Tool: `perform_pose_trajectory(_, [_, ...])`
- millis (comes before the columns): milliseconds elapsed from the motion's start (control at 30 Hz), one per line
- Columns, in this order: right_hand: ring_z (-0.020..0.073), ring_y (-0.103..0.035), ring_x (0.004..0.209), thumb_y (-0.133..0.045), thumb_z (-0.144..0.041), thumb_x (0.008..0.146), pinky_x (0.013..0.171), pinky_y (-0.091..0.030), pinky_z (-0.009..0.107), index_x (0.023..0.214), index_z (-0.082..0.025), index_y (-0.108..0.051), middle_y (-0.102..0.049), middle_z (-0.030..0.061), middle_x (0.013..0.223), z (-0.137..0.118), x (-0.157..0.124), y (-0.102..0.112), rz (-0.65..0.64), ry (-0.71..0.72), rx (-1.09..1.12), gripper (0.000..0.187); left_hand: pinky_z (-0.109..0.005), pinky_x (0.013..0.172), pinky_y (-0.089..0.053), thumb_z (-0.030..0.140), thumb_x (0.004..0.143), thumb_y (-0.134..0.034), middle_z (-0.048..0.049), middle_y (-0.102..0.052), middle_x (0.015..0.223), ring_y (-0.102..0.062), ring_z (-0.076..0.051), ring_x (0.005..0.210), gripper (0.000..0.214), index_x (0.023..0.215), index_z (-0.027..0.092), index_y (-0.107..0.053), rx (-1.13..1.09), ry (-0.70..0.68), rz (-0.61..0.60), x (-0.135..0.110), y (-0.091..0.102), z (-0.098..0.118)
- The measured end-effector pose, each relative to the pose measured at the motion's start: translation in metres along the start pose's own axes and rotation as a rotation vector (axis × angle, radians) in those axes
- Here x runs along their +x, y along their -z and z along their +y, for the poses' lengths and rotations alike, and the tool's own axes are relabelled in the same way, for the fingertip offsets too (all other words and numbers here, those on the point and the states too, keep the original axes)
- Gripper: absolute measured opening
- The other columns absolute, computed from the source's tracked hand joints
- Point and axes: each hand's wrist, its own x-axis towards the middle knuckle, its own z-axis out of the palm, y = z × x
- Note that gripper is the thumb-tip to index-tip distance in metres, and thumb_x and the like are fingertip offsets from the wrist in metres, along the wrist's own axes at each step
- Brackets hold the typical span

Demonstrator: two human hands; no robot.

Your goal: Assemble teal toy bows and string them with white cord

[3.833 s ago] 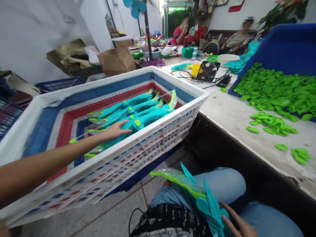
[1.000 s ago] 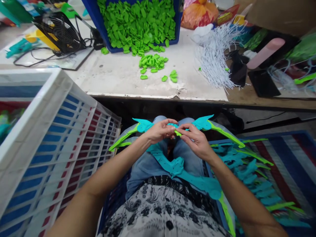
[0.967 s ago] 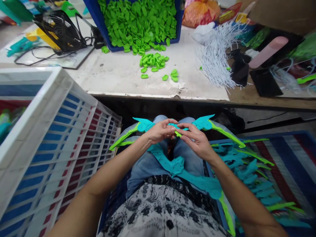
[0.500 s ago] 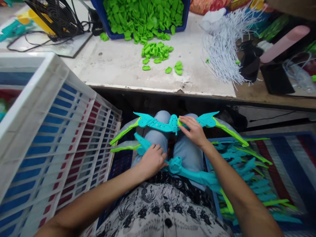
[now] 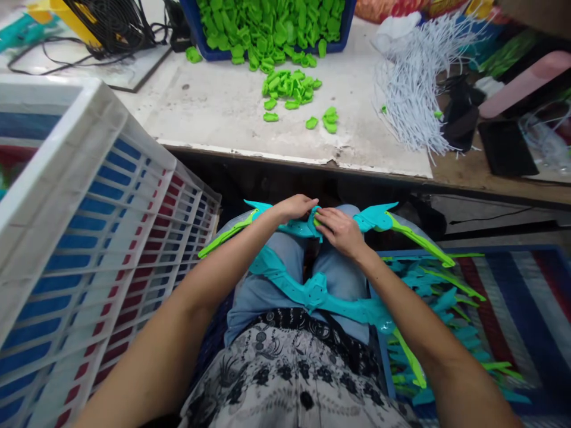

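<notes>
A teal toy bow (image 5: 375,219) with lime green limb tips lies across my knees. My left hand (image 5: 295,207) and my right hand (image 5: 339,229) meet at its centre grip, both with fingers closed on it; a small green piece shows between the fingertips. A second teal bow (image 5: 312,293) rests lower on my lap, touched by neither hand. Small green plastic pieces (image 5: 289,89) lie scattered on the worktable (image 5: 214,119) beyond my knees.
A white slatted crate (image 5: 80,238) stands close on my left. More teal bows (image 5: 441,303) are piled at my right. A blue bin of green pieces (image 5: 272,27), a bundle of white strings (image 5: 410,89) and a black fan (image 5: 111,24) sit on the table.
My left hand left the lower bow on my lap and came back up to the centre of the upper bow beside my right hand. The view shifted slightly.
</notes>
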Motion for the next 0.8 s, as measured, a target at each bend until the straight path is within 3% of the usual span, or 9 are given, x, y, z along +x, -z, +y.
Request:
perform_pose_trajectory(100, [0.0249,-0.053,0.119,-0.048,-0.032,0.091,0.097,-0.043,0.045,0.112,-0.019,-0.063,-0.063,0.0106,0.121,-0.001,-0.003,0.0,0.005,0.0,-0.017,0.028,-0.024,0.058,-0.042,0.038,0.086,-0.052,-0.004,-0.06,0.064,-0.052,-0.013,0.058,0.033,0.074,0.011,-0.065,-0.085,0.111,-0.14,0.014,0.002,0.002])
perform_pose_trajectory(233, [0.0256,-0.053,0.119,-0.046,-0.03,0.092,0.096,-0.042,0.044,0.1,-0.017,-0.061,-0.065,0.0137,0.115,-0.006,-0.011,-0.006,0.046,-0.032,-0.005,0.022,-0.02,0.056,-0.039,0.034,0.075,-0.067,-0.0014,-0.063,0.073,-0.053,-0.012,0.063,0.024,0.089,0.015,-0.067,-0.063,0.054,-0.135,0.013,-0.004,-0.006])
perform_pose_trajectory(333, [0.0271,-0.055,0.116,-0.051,-0.034,0.088,0.093,-0.044,0.044,0.105,-0.018,-0.056,-0.064,0.0141,0.114,-0.01,-0.016,-0.012,0.119,-0.176,0.047,0.024,-0.019,0.054,-0.038,0.033,0.076,-0.066,0.0002,-0.062,0.075,-0.053,-0.011,0.064,0.03,0.1,0.016,-0.064,-0.078,0.029,-0.131,0.011,-0.01,-0.013])
perform_pose_trajectory(400, [0.0284,-0.058,0.112,-0.058,-0.037,0.083,0.09,-0.045,0.044,0.119,-0.016,-0.049,-0.063,0.0152,0.117,-0.009,-0.015,-0.012,0.129,-0.313,0.097,0.042,-0.018,0.053,-0.037,0.033,0.078,-0.064,0.0009,-0.061,0.073,-0.051,-0.01,0.061,0.032,0.104,0.015,-0.062,-0.059,-0.011,-0.124,0.011,-0.012,-0.017])
perform_pose_trajectory(533, [0.0294,-0.062,0.103,-0.07,-0.037,0.07,0.087,-0.047,0.045,0.133,-0.018,-0.041,-0.067,0.012,0.108,0.0,-0.001,-0.004,-0.071,-0.487,0.156,0.071,-0.02,0.056,-0.039,0.032,0.079,-0.061,-0.0013,-0.062,0.075,-0.054,-0.012,0.065,0.036,0.108,0.01,-0.061,0.098,-0.177,-0.07,0.011,-0.014,-0.021])
perform_pose_trajectory(633, [0.0276,-0.065,0.097,-0.073,-0.036,0.065,0.08,-0.049,0.042,0.13,-0.024,-0.047,-0.069,0.007,0.102,0.005,0.011,0.001,-0.184,-0.525,0.143,0.07,-0.022,0.064,-0.042,0.031,0.08,-0.059,-0.006,-0.066,0.086,-0.058,-0.016,0.075,0.038,0.11,0.008,-0.061,0.253,-0.269,-0.029,0.011,-0.014,-0.023])
perform_pose_trajectory(800, [0.0283,-0.064,0.097,-0.07,-0.034,0.069,0.08,-0.048,0.041,0.131,-0.023,-0.048,-0.069,0.0074,0.105,-0.004,0.018,0.001,-0.227,-0.473,0.029,0.067,-0.027,0.077,-0.045,0.03,0.081,-0.057,-0.0102,-0.067,0.101,-0.061,-0.02,0.087,0.04,0.115,0.01,-0.059,0.377,-0.313,0.041,0.008,-0.011,-0.027])
